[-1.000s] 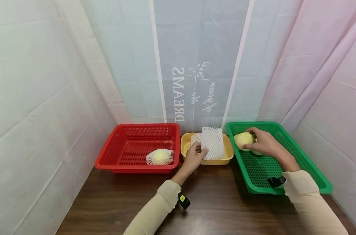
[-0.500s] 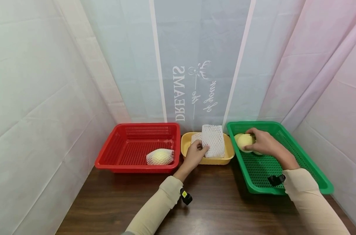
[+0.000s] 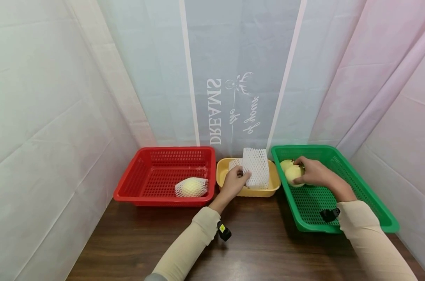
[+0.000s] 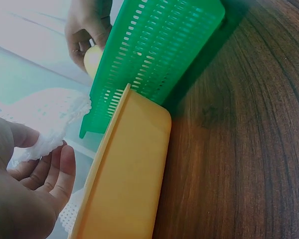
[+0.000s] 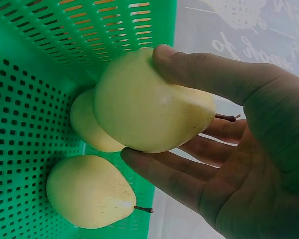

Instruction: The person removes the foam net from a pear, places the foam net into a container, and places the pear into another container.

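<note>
My left hand (image 3: 234, 181) pinches a white foam fruit net (image 3: 255, 168) between thumb and fingers, holding it up over the small yellow basket (image 3: 248, 193). Another foam net (image 4: 71, 213) lies in that basket, partly hidden. Inside the green basket (image 3: 365, 195), my right hand (image 3: 316, 171) grips a pale yellow pear (image 5: 149, 102), thumb on one side and fingertips on the other; its dark stem points toward the palm. Two more pears sit beyond it: a pear (image 5: 92, 191) in plain sight, and another pear (image 5: 89, 122) partly covered by the held one.
On the left stands a red basket (image 3: 163, 203) holding a pear in a foam net (image 3: 191, 187). All three baskets line the back of a dark wooden table (image 3: 247, 242). A printed curtain (image 3: 244, 47) hangs behind, with pale cloth walls at both sides.
My left hand and its foam net have shifted slightly right and up. The pear in my right hand has moved slightly down and right, showing more of the pear behind it.
</note>
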Available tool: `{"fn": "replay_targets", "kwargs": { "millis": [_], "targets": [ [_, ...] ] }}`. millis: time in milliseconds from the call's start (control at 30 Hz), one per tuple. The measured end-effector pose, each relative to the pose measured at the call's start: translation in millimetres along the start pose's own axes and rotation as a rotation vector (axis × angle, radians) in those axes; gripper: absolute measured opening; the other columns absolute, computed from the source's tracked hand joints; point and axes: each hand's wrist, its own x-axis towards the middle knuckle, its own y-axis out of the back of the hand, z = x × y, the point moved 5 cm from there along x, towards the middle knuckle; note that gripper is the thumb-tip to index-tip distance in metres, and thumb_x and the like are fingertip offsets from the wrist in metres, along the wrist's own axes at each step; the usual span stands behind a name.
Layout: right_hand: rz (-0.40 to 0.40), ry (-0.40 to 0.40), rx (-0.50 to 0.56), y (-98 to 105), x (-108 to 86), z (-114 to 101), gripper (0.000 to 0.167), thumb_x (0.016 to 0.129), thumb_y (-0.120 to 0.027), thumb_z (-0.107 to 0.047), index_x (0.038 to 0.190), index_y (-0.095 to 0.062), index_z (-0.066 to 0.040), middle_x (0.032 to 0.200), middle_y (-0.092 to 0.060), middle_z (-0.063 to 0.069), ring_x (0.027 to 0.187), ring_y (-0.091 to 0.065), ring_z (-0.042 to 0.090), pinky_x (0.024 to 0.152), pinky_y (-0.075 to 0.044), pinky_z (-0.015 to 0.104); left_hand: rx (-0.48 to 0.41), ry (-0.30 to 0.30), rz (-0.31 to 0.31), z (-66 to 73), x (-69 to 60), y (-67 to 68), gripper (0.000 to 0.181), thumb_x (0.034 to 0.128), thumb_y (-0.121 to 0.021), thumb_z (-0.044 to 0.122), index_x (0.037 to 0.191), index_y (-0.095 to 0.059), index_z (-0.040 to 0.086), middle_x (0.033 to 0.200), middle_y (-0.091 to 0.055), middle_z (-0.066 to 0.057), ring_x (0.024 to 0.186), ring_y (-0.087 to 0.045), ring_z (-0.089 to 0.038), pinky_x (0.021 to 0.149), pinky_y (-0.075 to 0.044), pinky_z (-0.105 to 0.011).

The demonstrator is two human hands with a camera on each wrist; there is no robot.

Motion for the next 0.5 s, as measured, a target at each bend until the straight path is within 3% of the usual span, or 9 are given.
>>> {"fn": "replay_targets", "kwargs": {
  "millis": [267,500],
  "targets": [
    [-0.039,0.017,0.002,-7,0.6,5,0.075,0.086,-0.089,-0.026,0.138,-0.051,0.012,0.135,-0.056,0.041,0.092,-0.065,0.031,0.069,-0.052,0.039,0.036,0.038,0.002,-0.5,3.5,-1.3,0.021,0.1028,-0.07,0.025,0.098,-0.066,0.005,0.086,-0.065,-0.004,0.068,-0.06,-0.008,0.063,-0.053,-0.021],
    [-0.058,0.029,-0.011,-12,0.4,8,0.072,0.083,-0.09,-0.025,0.135,-0.054,0.01,0.133,-0.06,0.038,0.094,-0.066,0.032,0.07,-0.053,0.04,0.053,0.042,0.013,-1.8,8.0,-2.7,0.021,0.1024,-0.07,0.025,0.1,-0.068,0.004,0.084,-0.063,-0.004,0.066,-0.058,-0.008,0.062,-0.051,-0.02]
  ]
}}
